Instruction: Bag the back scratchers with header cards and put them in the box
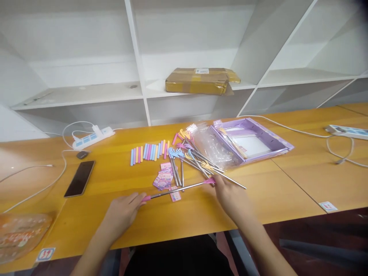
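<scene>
A back scratcher with a metal rod is stretched between my two hands above the table's front part. My left hand is closed around its pink handle end. At the other end, my right hand grips the pink claw head. Just beyond lie several more back scratchers in a loose pile, with blue, yellow, pink and purple claws. Colored handle tubes stand in a row to the left of that pile. Small printed cards lie scattered below the tubes, one of them under the rod.
A purple box holding a few back scratchers sits at the right, beside clear plastic bags. At the left are a phone, a power strip and cables. A taped carton rests on the shelf behind.
</scene>
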Demonstrator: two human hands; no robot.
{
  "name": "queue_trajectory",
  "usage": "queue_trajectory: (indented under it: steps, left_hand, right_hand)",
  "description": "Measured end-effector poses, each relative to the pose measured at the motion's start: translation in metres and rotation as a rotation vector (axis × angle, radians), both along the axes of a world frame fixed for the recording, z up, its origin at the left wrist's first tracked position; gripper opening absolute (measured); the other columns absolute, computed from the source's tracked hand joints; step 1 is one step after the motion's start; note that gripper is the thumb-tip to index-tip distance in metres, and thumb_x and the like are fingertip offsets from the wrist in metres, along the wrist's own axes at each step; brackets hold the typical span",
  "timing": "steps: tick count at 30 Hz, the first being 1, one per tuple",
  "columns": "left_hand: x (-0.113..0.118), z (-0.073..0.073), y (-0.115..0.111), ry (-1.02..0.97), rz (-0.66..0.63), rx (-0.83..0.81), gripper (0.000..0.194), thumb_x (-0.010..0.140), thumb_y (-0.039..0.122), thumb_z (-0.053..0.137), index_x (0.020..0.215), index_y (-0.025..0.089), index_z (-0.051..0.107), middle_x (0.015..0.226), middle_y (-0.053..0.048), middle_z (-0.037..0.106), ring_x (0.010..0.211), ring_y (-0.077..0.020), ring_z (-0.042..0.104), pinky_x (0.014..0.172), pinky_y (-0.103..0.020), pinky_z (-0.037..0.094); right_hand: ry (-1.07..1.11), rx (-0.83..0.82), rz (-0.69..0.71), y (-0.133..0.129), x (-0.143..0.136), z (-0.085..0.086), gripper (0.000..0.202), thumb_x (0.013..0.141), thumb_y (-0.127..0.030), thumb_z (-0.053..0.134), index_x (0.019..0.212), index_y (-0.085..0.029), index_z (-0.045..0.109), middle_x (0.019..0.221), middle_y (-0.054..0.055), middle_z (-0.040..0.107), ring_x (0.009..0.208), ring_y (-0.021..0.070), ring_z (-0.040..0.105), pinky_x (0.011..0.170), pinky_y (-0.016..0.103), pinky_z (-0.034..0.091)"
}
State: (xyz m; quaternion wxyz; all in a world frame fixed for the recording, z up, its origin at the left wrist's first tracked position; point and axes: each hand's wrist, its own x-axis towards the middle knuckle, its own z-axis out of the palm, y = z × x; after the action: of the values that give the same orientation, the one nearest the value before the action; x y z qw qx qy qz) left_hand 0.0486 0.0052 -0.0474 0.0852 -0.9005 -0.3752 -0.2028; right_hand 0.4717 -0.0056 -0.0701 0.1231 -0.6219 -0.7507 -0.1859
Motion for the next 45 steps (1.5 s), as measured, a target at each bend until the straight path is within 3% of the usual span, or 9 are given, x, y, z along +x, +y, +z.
queue_trajectory:
  steps: [4, 9, 13, 16, 18, 21, 26, 41, 45]
  left_hand:
    - [0.027, -0.004, -0.005, -0.06, 0.015, -0.026, 0.028, 0.114, 0.027, 0.046, 0.123, 0.019, 0.071, 0.093, -0.005, 0.08, 0.073, -0.0164, 0.076, 0.062, -0.024, 0.056]
    - [0.05, -0.012, -0.017, -0.192, 0.006, -0.102, 0.031, 0.115, 0.032, 0.045, 0.121, 0.021, 0.073, 0.092, -0.006, 0.081, 0.076, -0.0153, 0.078, 0.066, -0.022, 0.06]
    - [0.044, -0.021, -0.019, -0.298, -0.028, -0.149, 0.031, 0.115, 0.033, 0.046, 0.122, 0.021, 0.073, 0.1, -0.006, 0.083, 0.082, -0.0158, 0.08, 0.072, -0.022, 0.063]
    - [0.03, -0.025, -0.018, -0.31, -0.036, -0.143, 0.03, 0.115, 0.034, 0.047, 0.123, 0.021, 0.073, 0.105, -0.006, 0.084, 0.086, -0.017, 0.082, 0.076, -0.024, 0.065]
    - [0.022, -0.026, -0.018, -0.291, -0.012, -0.155, 0.03, 0.115, 0.036, 0.048, 0.123, 0.023, 0.073, 0.106, -0.005, 0.084, 0.087, -0.017, 0.082, 0.077, -0.024, 0.066]
    - [0.017, -0.027, -0.024, -0.247, 0.024, -0.211, 0.033, 0.115, 0.04, 0.046, 0.119, 0.024, 0.074, 0.106, -0.004, 0.084, 0.087, -0.0171, 0.082, 0.076, -0.025, 0.065]
    - [0.023, -0.026, -0.036, -0.167, 0.042, -0.236, 0.043, 0.117, 0.043, 0.038, 0.101, 0.023, 0.072, 0.092, -0.003, 0.081, 0.078, -0.0169, 0.077, 0.073, -0.028, 0.059]
    - [0.038, -0.003, -0.019, 0.023, -0.08, -0.039, 0.03, 0.115, 0.026, 0.046, 0.096, 0.019, 0.068, 0.083, -0.002, 0.07, 0.075, -0.0203, 0.054, 0.07, -0.035, 0.035]
    - [0.014, 0.008, -0.006, 0.036, 0.014, -0.034, 0.028, 0.114, 0.026, 0.047, 0.098, 0.021, 0.069, 0.086, -0.003, 0.071, 0.08, -0.021, 0.058, 0.073, -0.035, 0.037]
  right_hand:
    - [-0.07, 0.073, 0.035, -0.004, -0.04, 0.017, 0.028, 0.091, 0.005, 0.046, 0.104, -0.017, 0.057, 0.069, 0.003, 0.061, 0.049, 0.0148, 0.051, 0.052, 0.033, 0.021]
    - [0.018, 0.12, 0.197, -0.022, -0.086, 0.014, 0.027, 0.096, 0.002, 0.048, 0.112, -0.015, 0.059, 0.072, 0.003, 0.061, 0.052, 0.016, 0.05, 0.055, 0.034, 0.024]
    - [0.113, 0.123, 0.219, -0.025, -0.105, 0.014, 0.027, 0.1, 0.0, 0.046, 0.118, -0.014, 0.06, 0.072, 0.002, 0.062, 0.053, 0.0164, 0.053, 0.054, 0.033, 0.028]
    - [0.251, -0.01, 0.304, -0.02, -0.109, 0.02, 0.012, 0.107, -0.016, 0.052, 0.117, -0.017, 0.059, 0.081, 0.003, 0.068, 0.059, 0.0179, 0.061, 0.056, 0.032, 0.038]
    - [0.285, -0.072, 0.364, -0.017, -0.109, 0.022, 0.018, 0.109, -0.025, 0.056, 0.125, -0.018, 0.058, 0.096, 0.006, 0.071, 0.067, 0.0191, 0.066, 0.061, 0.032, 0.046]
    - [0.25, -0.077, 0.477, -0.017, -0.105, 0.02, 0.032, 0.107, -0.016, 0.059, 0.138, -0.018, 0.057, 0.113, 0.01, 0.071, 0.085, 0.0217, 0.071, 0.074, 0.034, 0.055]
    - [0.277, -0.121, 0.645, -0.027, -0.096, 0.009, 0.031, 0.104, -0.007, 0.057, 0.134, -0.017, 0.06, 0.104, 0.008, 0.072, 0.087, 0.0217, 0.068, 0.079, 0.035, 0.056]
    - [0.272, 0.046, 0.667, -0.026, -0.064, -0.002, 0.022, 0.107, -0.009, 0.044, 0.119, -0.017, 0.06, 0.08, 0.003, 0.068, 0.068, 0.019, 0.062, 0.064, 0.031, 0.046]
    - [0.296, 0.11, 0.584, -0.015, -0.032, -0.004, 0.025, 0.106, -0.009, 0.047, 0.125, -0.016, 0.061, 0.095, 0.009, 0.077, 0.081, 0.0201, 0.073, 0.074, 0.031, 0.054]
